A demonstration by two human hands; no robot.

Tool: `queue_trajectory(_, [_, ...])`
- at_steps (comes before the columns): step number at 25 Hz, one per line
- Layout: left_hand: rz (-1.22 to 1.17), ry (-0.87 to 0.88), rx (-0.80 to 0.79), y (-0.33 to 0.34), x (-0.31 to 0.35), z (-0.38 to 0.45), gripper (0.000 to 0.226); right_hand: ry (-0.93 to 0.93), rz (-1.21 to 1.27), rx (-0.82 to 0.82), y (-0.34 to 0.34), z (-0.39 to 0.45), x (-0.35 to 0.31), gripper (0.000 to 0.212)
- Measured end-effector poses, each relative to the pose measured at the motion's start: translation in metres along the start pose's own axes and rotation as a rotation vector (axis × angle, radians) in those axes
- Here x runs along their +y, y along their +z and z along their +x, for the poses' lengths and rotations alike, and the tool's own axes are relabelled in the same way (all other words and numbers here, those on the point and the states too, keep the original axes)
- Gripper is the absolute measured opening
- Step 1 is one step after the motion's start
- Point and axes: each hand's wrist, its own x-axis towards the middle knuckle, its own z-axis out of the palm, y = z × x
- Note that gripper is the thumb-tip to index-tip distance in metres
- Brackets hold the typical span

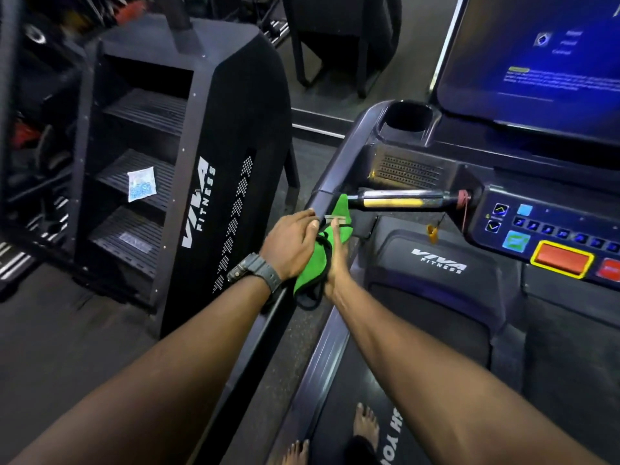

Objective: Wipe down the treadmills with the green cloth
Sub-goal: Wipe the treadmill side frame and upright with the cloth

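Observation:
The green cloth [311,270], edged in black, is draped over the left handrail [268,325] of the treadmill I stand on. My left hand [291,244], with a grey watch on the wrist, lies over the rail from the outside, its fingers curled onto the cloth's upper edge. My right hand [338,263] is seen edge-on against the cloth from the inner side, fingers straight and pointing up the rail. The cloth hides its palm. A green corner of the cloth reaches the end of the metal grip bar [399,199].
The console [550,236] with a red stop button and a lit blue screen [543,55] is at the right, with a cup holder [410,117] above the rail. A black stair machine [214,135] stands to the left across a narrow floor gap. My bare feet [366,424] are on the belt.

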Motion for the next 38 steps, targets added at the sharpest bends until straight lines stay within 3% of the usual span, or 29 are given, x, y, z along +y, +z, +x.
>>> queue_trajectory(3, [0.022,0.053,-0.078,-0.001,-0.006,-0.006,0.040,0.063,0.077,-0.146,-0.001,-0.007,0.016,0.078])
queue_trajectory(5, [0.038,0.066,-0.103,-0.005,-0.009,-0.013,0.041,0.070,-0.018,-0.141,0.000,-0.002,-0.003,0.072])
queue_trajectory(8, [0.046,0.102,-0.114,-0.011,-0.018,-0.039,0.043,-0.003,-0.179,-0.119,0.000,-0.007,-0.013,0.084])
queue_trajectory(12, [0.089,0.120,-0.120,-0.027,-0.041,-0.070,0.044,0.058,0.098,-0.257,0.007,-0.078,0.023,0.054])
queue_trajectory(15, [0.042,0.133,-0.128,-0.025,-0.047,-0.088,0.047,0.141,0.249,-0.191,0.011,-0.144,0.054,0.039])
queue_trajectory(20, [-0.007,0.123,-0.130,-0.016,-0.046,-0.129,0.049,0.343,0.109,-0.065,-0.013,-0.233,0.113,0.049])
queue_trajectory(23, [-0.011,0.129,-0.130,-0.018,-0.049,-0.155,0.047,0.309,0.199,-0.162,-0.012,-0.266,0.128,0.063])
queue_trajectory(26, [0.012,0.123,-0.074,-0.023,-0.054,-0.189,0.042,0.265,0.236,-0.153,-0.017,-0.296,0.156,0.051])
queue_trajectory(31, [-0.005,0.058,0.037,-0.028,-0.049,-0.246,0.036,0.379,0.273,-0.089,-0.008,-0.338,0.204,0.040])
queue_trajectory(33, [-0.029,-0.023,0.047,-0.029,-0.043,-0.260,0.034,0.323,0.147,-0.055,0.001,-0.357,0.204,0.047])
queue_trajectory(36, [-0.076,-0.208,0.062,-0.045,-0.037,-0.269,0.027,0.130,-0.251,0.124,0.017,-0.381,0.190,0.069])
queue_trajectory(38, [-0.114,-0.275,0.027,-0.055,-0.038,-0.271,0.027,-0.058,-0.505,0.038,0.024,-0.389,0.185,0.084])
